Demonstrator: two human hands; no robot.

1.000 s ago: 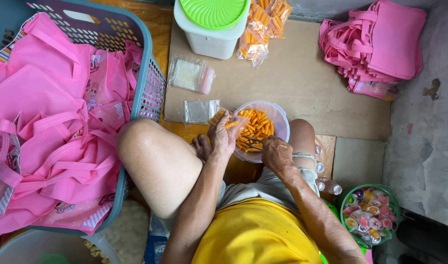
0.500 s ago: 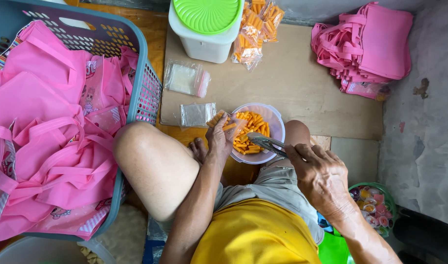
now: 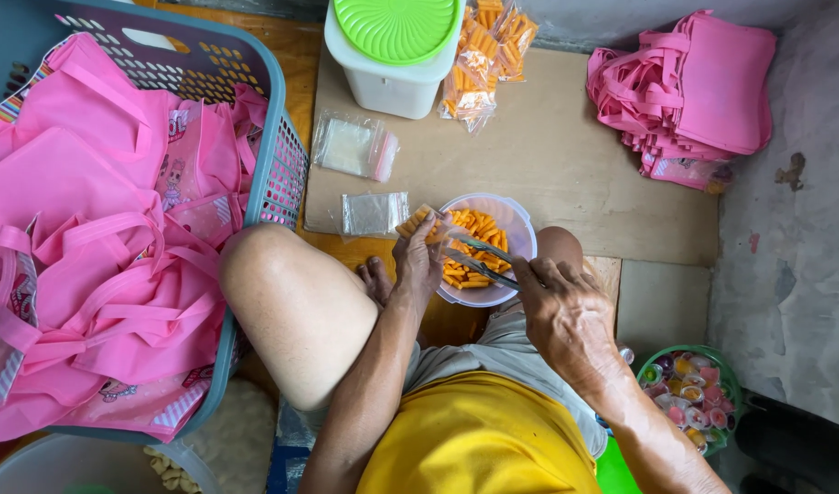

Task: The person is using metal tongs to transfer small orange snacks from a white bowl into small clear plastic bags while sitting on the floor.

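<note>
we are in the filling step, as we judge it: our left hand (image 3: pixel 418 261) holds a small clear bag (image 3: pixel 418 222) part-filled with orange snack sticks at the near rim of the clear plastic bowl (image 3: pixel 520 224), its grip closed around the bag's neck, while our right hand (image 3: pixel 566 316) has its grip closed on metal tongs (image 3: pixel 479 258) whose tips reach into the bowl's orange sticks (image 3: pixel 474 240). whether the tongs have pinched any sticks we cannot tell. the next move, we think, calls for a light pinch and a steady bag mouth held open just beside the tips. the sticks look short, straight, dry and bright orange, heaped loosely in the bowl, which sits on the floor between our knees at the edge of a cardboard sheet (image 3: pixel 548 155). empty clear bags (image 3: pixel 372 213) lie just left of the bowl; filled packets (image 3: pixel 482 57) lean by a white tub with a green lid (image 3: pixel 394 27).
</note>
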